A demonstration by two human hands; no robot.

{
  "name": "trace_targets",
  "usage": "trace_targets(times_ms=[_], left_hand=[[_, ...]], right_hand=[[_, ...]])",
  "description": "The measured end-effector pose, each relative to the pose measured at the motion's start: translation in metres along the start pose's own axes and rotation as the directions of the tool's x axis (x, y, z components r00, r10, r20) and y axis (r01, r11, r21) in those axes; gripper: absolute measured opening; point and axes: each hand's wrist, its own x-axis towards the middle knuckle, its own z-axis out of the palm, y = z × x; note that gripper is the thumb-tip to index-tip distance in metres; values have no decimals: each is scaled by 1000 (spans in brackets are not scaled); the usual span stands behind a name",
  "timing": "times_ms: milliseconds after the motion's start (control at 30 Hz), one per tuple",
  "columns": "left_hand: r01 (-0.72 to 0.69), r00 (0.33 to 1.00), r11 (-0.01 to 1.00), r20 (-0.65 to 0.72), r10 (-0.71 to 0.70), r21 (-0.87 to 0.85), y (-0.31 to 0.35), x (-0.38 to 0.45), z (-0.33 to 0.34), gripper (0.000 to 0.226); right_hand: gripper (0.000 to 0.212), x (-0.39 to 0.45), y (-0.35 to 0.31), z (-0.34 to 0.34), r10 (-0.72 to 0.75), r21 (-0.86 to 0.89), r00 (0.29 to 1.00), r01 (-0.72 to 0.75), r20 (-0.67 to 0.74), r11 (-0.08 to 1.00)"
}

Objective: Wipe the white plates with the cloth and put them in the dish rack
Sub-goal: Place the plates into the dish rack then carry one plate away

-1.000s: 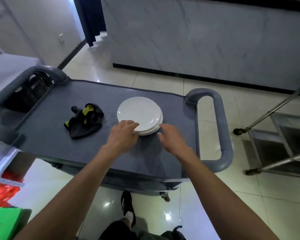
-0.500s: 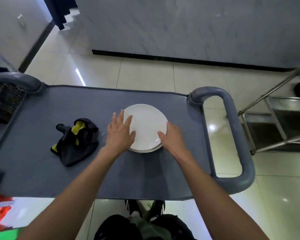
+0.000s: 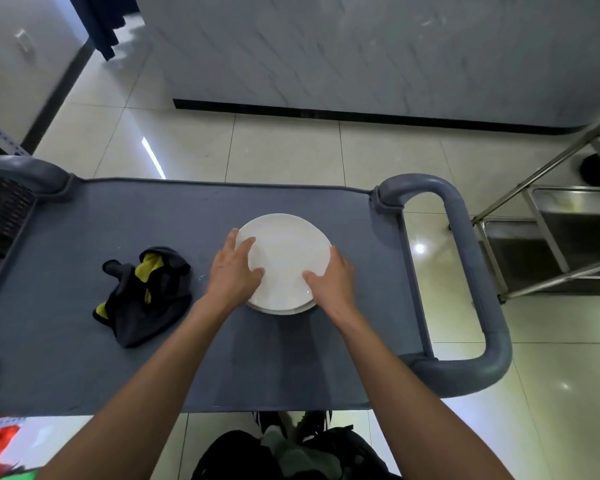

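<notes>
Grey cart top fills the view, serving as the counter, with its looped handle at the right. On it, a stack of white plates sits centre. Left hand grips the stack's left rim, right hand grips the right rim, thumbs on top. Black-and-yellow cloth lies crumpled just left, untouched.

Premises are assessed as a commercial kitchen or restaurant service area. A grey plastic service cart with moulded loop handles is stationed on glossy tiled flooring; beyond the cart a marble-faced counter with a black plinth is noted. To the cart's right, a stainless-steel trolley is recorded.
</notes>
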Motion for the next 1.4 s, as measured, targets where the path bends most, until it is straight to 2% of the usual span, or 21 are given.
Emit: trace_targets(times_ms=[233, 500, 700, 767, 900, 1100, 1233, 1400], left_hand=[[17, 1000, 998, 4, -17, -55, 3, 0, 0, 67], [16, 1000, 985, 3, -15, -173, 2, 3, -1, 66], [18, 1000, 978, 25, -13, -206, 0, 7, -2, 66], [19, 999, 975, 31, -12, -223, -3, 9, -2, 65], [12, 1000, 969, 23, -7, -246, -6, 8, -2, 63], [1, 1000, 967, 21, 4, -254, -8, 9, 0, 61], [-4, 1000, 963, 22, 10, -271, -11, 11, 1, 62], [-11, 1000, 951, -2, 11, -308, -11, 11, 3, 65]], right_hand=[[53, 3, -7, -2, 159, 243, 987, -154, 1, 958], [56, -5, -9, 3, 198, 414, 979, -160, -50, 896], [37, -11, -4, 5, 242, 544, 970, -186, -31, 818], [39, -12, -6, 5, 245, 587, 970, -191, -13, 787], [47, -11, -12, 7, 239, 614, 971, -182, -12, 768], [41, -15, -14, 7, 191, 591, 980, -120, -59, 797], [46, -20, -17, 9, 151, 562, 986, -83, -75, 823], [55, -26, -21, 10, 108, 637, 983, 9, -146, 771]])
